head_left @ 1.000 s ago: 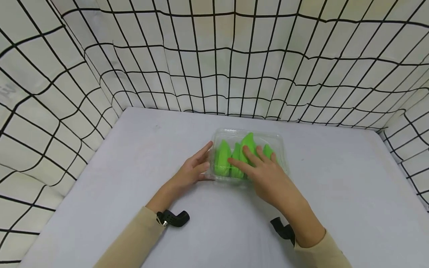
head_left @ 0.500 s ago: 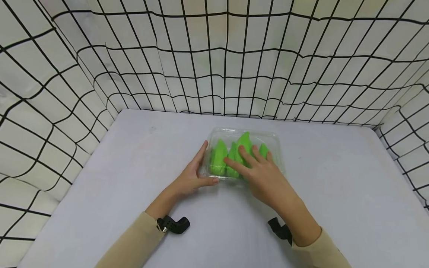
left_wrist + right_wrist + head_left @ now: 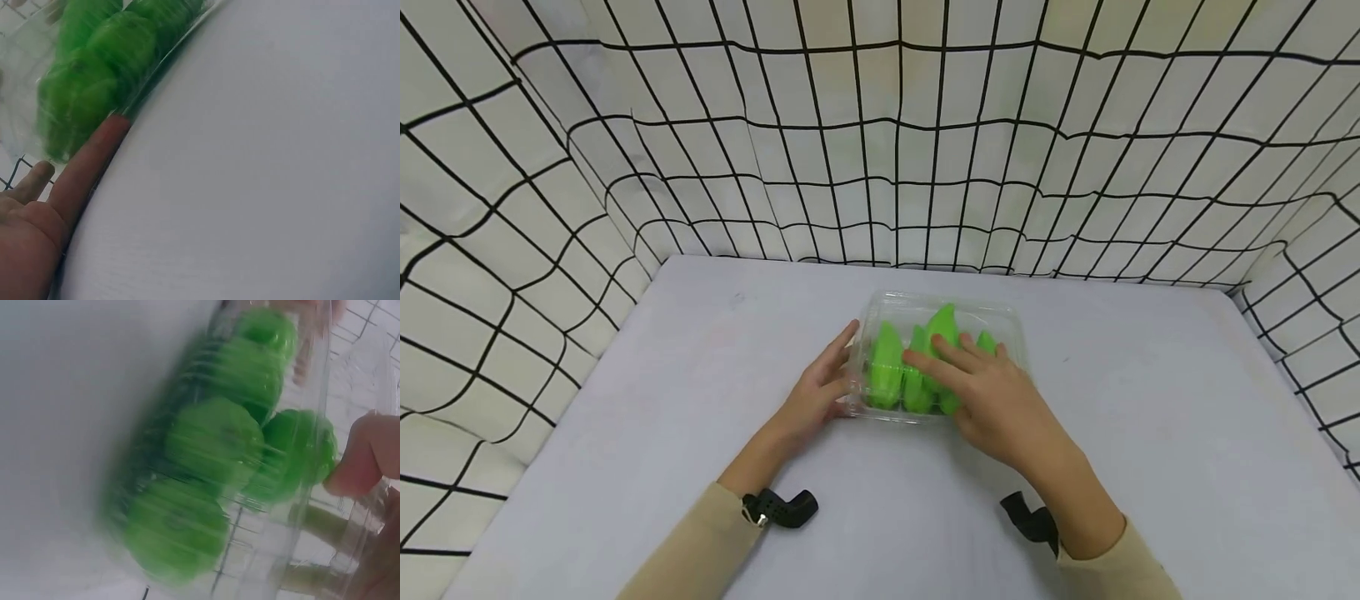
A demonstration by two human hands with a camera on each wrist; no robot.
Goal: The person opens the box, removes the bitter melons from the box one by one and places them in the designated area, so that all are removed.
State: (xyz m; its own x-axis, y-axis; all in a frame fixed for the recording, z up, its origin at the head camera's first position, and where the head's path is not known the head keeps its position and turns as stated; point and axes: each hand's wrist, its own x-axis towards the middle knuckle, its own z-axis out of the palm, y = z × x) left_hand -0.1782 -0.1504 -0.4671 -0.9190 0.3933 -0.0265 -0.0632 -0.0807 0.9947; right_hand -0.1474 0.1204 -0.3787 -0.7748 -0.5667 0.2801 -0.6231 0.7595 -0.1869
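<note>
A clear plastic box (image 3: 1000, 317) stands on the white table, holding several bright green pointed pieces (image 3: 886, 367) that look like toy vegetables. Their near ends are rounded and dimpled in the right wrist view. My left hand (image 3: 808, 404) lies against the box's left side, its fingers mostly straight along the wall. In the left wrist view one finger (image 3: 90, 162) reaches to the bottom edge of the box. Above the box, my right hand (image 3: 1000, 408) spreads its fingers over the green pieces, hiding part of them. Its thumb (image 3: 356, 462) is right at a green piece in the right wrist view.
White table surface (image 3: 1150, 417) surrounds the box. A white wall with black grid netting (image 3: 880, 142) rises behind it and along both sides. Each wrist carries a black camera mount (image 3: 782, 508).
My left thumb stretches out along the box's front edge half a second ago, then draws back to the left side. The right hand stays spread over the pieces. The head view shifts slightly.
</note>
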